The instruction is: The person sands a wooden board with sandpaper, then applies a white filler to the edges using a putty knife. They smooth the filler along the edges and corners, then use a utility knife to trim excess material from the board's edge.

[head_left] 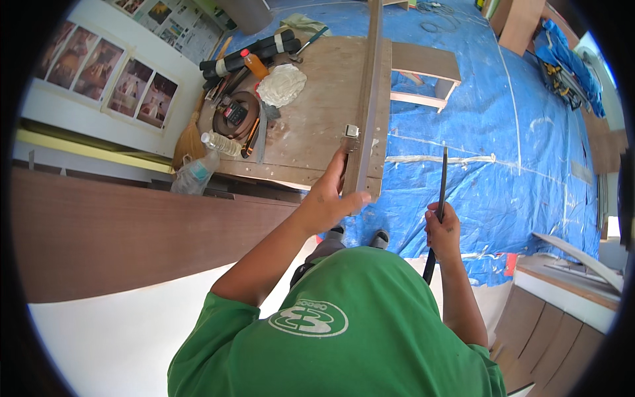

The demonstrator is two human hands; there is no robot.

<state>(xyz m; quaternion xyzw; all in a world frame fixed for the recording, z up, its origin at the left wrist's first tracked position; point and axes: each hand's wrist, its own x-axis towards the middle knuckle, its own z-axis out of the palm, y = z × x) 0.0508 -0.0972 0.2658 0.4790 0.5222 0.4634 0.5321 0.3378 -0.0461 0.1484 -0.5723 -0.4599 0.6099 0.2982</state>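
My right hand (444, 230) is wrapped around a thin black strip (442, 182) above the blue sheet (542, 165). My left hand (329, 202) clasps a long brown bar (370, 99) near its close end, over the wooden surface's (324, 99) right side.

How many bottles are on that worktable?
2: a red-capped orange bottle beside black rolls, and a clear bottle at the left edge of the worktable. Others may be hidden.

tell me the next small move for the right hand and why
Probably bring the dark bar leftward to the long brown strip: the left hand grips the strip's near end, while the right hand holds the bar apart from it, above the blue tarp.
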